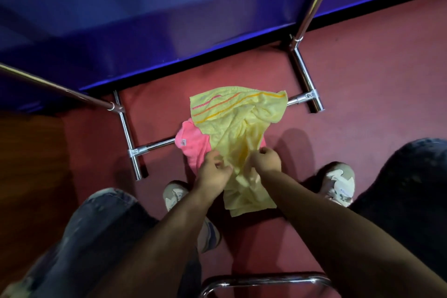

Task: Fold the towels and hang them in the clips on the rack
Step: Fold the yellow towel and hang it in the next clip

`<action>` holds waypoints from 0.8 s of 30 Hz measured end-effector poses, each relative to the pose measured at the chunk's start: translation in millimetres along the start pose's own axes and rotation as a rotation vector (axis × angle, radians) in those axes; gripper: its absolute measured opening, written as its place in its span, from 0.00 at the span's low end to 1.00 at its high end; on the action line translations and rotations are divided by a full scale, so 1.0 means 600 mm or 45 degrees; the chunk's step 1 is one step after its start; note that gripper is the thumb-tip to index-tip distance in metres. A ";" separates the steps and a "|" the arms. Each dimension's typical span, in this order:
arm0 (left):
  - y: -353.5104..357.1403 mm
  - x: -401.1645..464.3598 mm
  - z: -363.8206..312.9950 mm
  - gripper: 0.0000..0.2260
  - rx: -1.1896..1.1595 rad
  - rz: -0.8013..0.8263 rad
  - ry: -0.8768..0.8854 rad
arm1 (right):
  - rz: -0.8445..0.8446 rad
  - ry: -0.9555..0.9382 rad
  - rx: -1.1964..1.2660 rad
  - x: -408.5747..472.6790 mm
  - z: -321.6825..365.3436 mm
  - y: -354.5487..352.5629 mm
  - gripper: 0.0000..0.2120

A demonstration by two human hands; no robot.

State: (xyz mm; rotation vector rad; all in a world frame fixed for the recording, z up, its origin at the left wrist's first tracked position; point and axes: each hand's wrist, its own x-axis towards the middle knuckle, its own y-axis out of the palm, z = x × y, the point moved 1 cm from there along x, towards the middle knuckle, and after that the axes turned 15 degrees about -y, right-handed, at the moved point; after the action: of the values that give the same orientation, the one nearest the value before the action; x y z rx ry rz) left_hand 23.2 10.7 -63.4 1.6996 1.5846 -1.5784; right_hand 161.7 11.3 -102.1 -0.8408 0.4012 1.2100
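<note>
A crumpled yellow towel point(242, 123) with pink and orange stripes lies over the low crossbar of the metal rack point(157, 146) and down onto the floor. Under it, to the left, a pink towel point(191, 143) shows partly. My left hand point(212, 169) and my right hand point(264, 158) both pinch the yellow towel near its middle, close together. No clips are in view.
The rack's base legs point(306, 77) and slanted uprights point(312, 5) stand on red carpet before a blue wall panel point(169, 19). My knees and shoes point(338, 184) flank the towels. A chrome chair tube point(263, 279) sits at the bottom edge.
</note>
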 end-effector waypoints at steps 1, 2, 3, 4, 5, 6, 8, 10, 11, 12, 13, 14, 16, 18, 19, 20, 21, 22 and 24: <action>-0.007 -0.016 -0.005 0.23 -0.035 0.009 0.008 | 0.008 -0.025 0.068 -0.017 0.022 -0.003 0.06; -0.016 -0.033 -0.010 0.24 -0.065 0.015 0.023 | 0.018 -0.046 0.154 -0.035 0.045 -0.008 0.08; -0.025 -0.052 -0.015 0.25 -0.086 0.011 0.052 | 0.045 -0.063 0.249 -0.056 0.070 -0.015 0.11; -0.035 -0.075 -0.021 0.24 -0.105 0.005 0.084 | 0.080 -0.086 0.343 -0.077 0.094 -0.023 0.13; -0.046 -0.101 -0.028 0.24 -0.136 0.001 0.124 | 0.115 -0.115 0.427 -0.102 0.119 -0.032 0.15; -0.057 -0.131 -0.036 0.23 -0.172 0.011 0.158 | 0.144 -0.157 0.501 -0.129 0.145 -0.044 0.16; -0.077 -0.191 -0.050 0.22 -0.205 0.004 0.265 | 0.210 -0.258 0.615 -0.185 0.196 -0.068 0.16; -0.096 -0.250 -0.063 0.19 -0.180 -0.019 0.367 | 0.331 -0.358 0.779 -0.249 0.248 -0.092 0.12; -0.106 -0.277 -0.069 0.19 -0.163 -0.042 0.408 | 0.393 -0.420 0.844 -0.279 0.273 -0.104 0.10; -0.119 -0.306 -0.076 0.18 -0.161 -0.080 0.438 | 0.446 -0.473 0.892 -0.308 0.298 -0.117 0.09; -0.133 -0.330 -0.083 0.16 -0.178 -0.138 0.475 | 0.476 -0.508 0.913 -0.337 0.322 -0.131 0.09; -0.149 -0.356 -0.088 0.14 -0.195 -0.197 0.507 | 0.496 -0.528 0.937 -0.363 0.346 -0.146 0.09; -0.179 -0.403 -0.100 0.13 -0.239 -0.285 0.632 | 0.520 -0.560 1.015 -0.413 0.395 -0.179 0.09; -0.212 -0.439 -0.110 0.13 -0.222 -0.347 0.720 | 0.539 -0.610 1.139 -0.457 0.446 -0.213 0.09; -0.231 -0.458 -0.116 0.11 -0.193 -0.376 0.744 | 0.553 -0.661 1.179 -0.480 0.471 -0.231 0.10; -0.249 -0.483 -0.122 0.10 -0.180 -0.399 0.761 | 0.564 -0.719 1.207 -0.502 0.495 -0.248 0.09; -0.267 -0.505 -0.126 0.12 -0.193 -0.401 0.786 | 0.567 -0.778 1.225 -0.523 0.517 -0.265 0.09; -0.283 -0.531 -0.130 0.15 -0.225 -0.386 0.806 | 0.564 -0.829 1.236 -0.543 0.536 -0.280 0.08; -0.312 -0.581 -0.136 0.18 -0.338 -0.328 0.888 | 0.554 -0.906 1.236 -0.577 0.566 -0.307 0.08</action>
State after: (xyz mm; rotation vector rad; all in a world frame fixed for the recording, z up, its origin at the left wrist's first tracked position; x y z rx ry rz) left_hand -15.2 -29.2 336.5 2.0728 2.2926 -0.8243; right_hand 164.8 19.5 416.6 0.5357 0.5152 1.4032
